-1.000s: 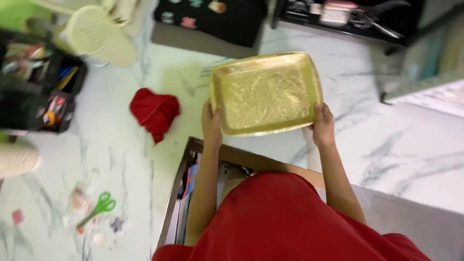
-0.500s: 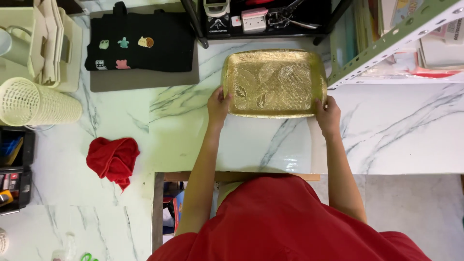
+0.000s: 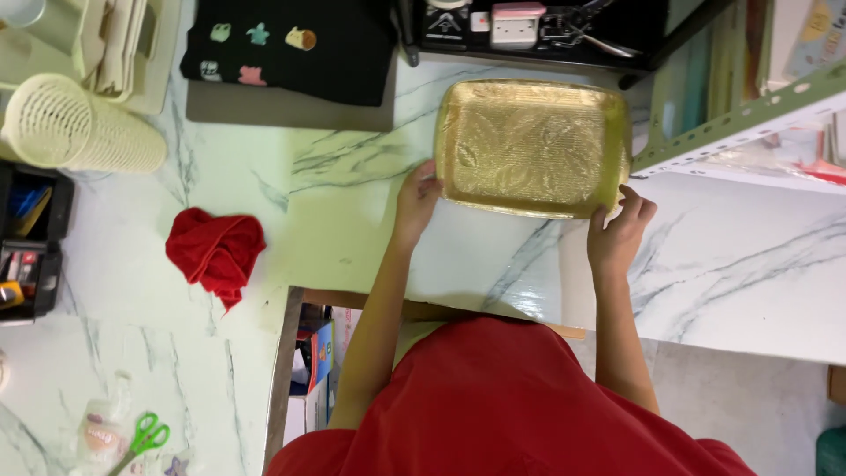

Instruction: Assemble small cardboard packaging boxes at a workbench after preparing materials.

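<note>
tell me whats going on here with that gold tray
A person in a red top holds a gold rectangular tray at its near edge, the left hand on the left corner and the right hand at the right corner. The tray sits over a white marbled table, below a black organiser of tools. A crumpled red cloth lies to the left, near a cream mesh basket on its side.
</note>
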